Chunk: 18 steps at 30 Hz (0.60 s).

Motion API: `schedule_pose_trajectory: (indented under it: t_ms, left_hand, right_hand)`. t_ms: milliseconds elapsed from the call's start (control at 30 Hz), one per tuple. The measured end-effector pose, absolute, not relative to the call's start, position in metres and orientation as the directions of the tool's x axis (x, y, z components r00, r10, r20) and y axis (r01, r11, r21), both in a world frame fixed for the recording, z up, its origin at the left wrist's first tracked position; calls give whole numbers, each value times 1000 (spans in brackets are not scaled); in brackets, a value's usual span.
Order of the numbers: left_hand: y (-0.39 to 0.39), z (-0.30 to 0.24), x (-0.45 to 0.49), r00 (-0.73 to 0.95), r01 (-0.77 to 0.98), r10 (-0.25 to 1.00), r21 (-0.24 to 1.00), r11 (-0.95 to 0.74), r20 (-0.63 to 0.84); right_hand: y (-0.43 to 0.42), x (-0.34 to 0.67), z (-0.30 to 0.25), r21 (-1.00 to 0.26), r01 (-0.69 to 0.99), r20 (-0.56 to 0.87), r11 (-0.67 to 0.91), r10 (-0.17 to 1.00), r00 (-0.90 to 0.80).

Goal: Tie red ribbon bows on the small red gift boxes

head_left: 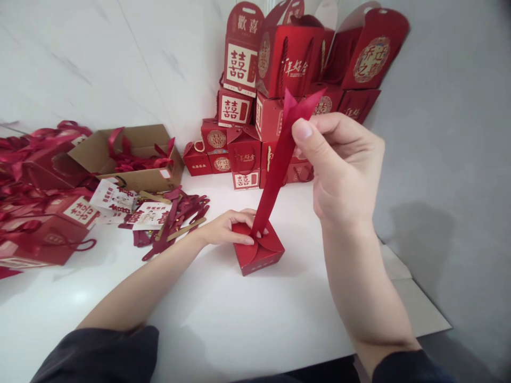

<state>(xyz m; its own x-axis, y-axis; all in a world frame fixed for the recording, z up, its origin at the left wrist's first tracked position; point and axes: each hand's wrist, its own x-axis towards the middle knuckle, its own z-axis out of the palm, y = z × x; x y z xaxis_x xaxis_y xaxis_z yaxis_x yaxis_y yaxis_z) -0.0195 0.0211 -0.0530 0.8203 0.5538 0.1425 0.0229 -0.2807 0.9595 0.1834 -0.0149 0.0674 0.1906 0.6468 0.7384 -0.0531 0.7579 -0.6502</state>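
Dark sleeves (pixel 96 354) are reaching forward from the bottom of the view, with both forearms bare above a white tabletop (pixel 239 332). The left hand (pixel 225 229) is partly closed, its curved fingers (pixel 243 226) pressing over the top of a small red gift box (pixel 259 254), which is sitting on the table just ahead of the person. The box's petal-shaped flaps are meeting at its top, and a wide red satin ribbon (pixel 277 170) is rising from between them. The right hand (pixel 339 165) is raised and closed on the ribbon's upper end, gripping it between thumb and fingers.

The ribbon looks light, soft and slippery, so it is likely to crease and slide; a firm pinch near its end seems the surest hold. The box looks light and fairly stiff, though its card flaps could spring apart or bend, so steadying it from above suits it.

To the left, a brown cardboard carton (pixel 136 159) is holding loose red ribbons, while printed cards (pixel 151 215) and red strips with gold-coloured pieces (pixel 171 223) are lying near it. Stacked red gift boxes and carrier bags (pixel 275 96) are rising against the wall beyond.
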Motion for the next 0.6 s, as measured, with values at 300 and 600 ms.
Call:
schedule_pose_trajectory:
  t_ms: [300,600]
  left_hand:
    - [25,-58,-16,802,56,564,916,-398,196]
    - [22,-58,-12,785,46,578,909,-415,224]
  right_hand:
    - [-22,180,69,-631,-133,739,765,644,199]
    - [26,189,33,-817,-165,499,553,821,279]
